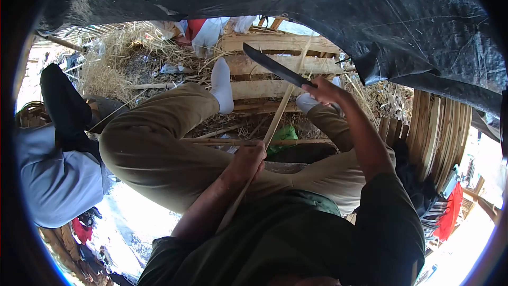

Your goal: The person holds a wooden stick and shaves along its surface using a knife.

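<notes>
Knife [274, 66] with a long dark blade is held by its handle in the right hand [324, 91], whose fingers are closed around it; the blade slants up and to the left, its tip well apart from the hand. Beneath or just beside it runs a long, pale wooden strip [278, 119], and the blade crosses over the strip in view, though whether the two touch I cannot tell. The left hand [248, 161] is wrapped in a fist around the strip lower down, between the thighs. From there the lower end slopes back toward the left side of the dark shirt [275, 238], while the upper end points away over some wooden boards [259, 89]. The person sits with knees spread, in brown trousers [153, 145] and white socks [222, 87]. A green bag [284, 136] lies between the legs, just right of the strip. Dry straw [111, 69] is scattered beyond the feet, and a black tarp [317, 0] hangs across the top. To the right stand upright wooden slats [444, 127], with a red cloth [450, 212] near them. At the left, part of another person [61, 175] shows, in light grey-blue clothing.
</notes>
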### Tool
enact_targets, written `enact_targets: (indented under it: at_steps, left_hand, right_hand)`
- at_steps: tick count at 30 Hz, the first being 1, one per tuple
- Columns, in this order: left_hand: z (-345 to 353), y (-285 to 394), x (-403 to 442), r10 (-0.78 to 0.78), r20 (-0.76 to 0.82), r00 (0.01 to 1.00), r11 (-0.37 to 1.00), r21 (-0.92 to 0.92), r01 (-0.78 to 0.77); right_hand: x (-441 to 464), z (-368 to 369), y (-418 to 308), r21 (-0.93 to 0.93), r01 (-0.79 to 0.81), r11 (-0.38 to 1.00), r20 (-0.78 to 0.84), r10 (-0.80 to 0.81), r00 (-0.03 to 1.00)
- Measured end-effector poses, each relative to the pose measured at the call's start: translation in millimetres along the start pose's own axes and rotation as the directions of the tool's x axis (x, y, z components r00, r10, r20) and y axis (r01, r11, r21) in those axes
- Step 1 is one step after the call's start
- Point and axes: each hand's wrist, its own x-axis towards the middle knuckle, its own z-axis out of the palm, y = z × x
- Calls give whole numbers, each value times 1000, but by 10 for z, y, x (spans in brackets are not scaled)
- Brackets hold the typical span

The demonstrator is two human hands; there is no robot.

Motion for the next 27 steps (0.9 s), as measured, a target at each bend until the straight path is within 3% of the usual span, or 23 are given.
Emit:
enact_targets:
  at_steps: [2,5,6,10,13,17,20,23,27]
  left_hand:
    - [53,5,26,-35,-38,999,999,34,36]
    - [26,-11,48,-21,-41,999,997,74,24]
    - [6,-28,42,-13,-32,999,996,86,16]
    - [30,-67,15,-30,-57,998,992,119,36]
    - [35,-14,48,-42,-5,999,995,95,42]
    - [9,3,13,-51,-19,999,994,94,53]
    - [25,63,6,-53,-33,998,996,73,55]
    - [10,80,64,-73,-46,996,995,67,76]
    - [-20,13,79,-42,-22,999,990,131,45]
  right_hand:
    - [-16,-122,60,-61,-27,998,-11,26,1000]
    - [138,-105,151,46,-135,990,-90,139,986]
    - [53,5,47,45,-65,997,-82,69,994]
    - [-20,-97,170,155,-106,982,53,99,994]
    - [101,-310,311,110,-132,985,16,131,991]
    - [-18,-5,183,195,-99,976,42,92,995]
    - [180,-89,488,209,-64,976,45,55,997]
    - [166,-5,315,362,-124,924,-29,144,989]
    - [-97,201,29,238,-40,971,172,-1,985]
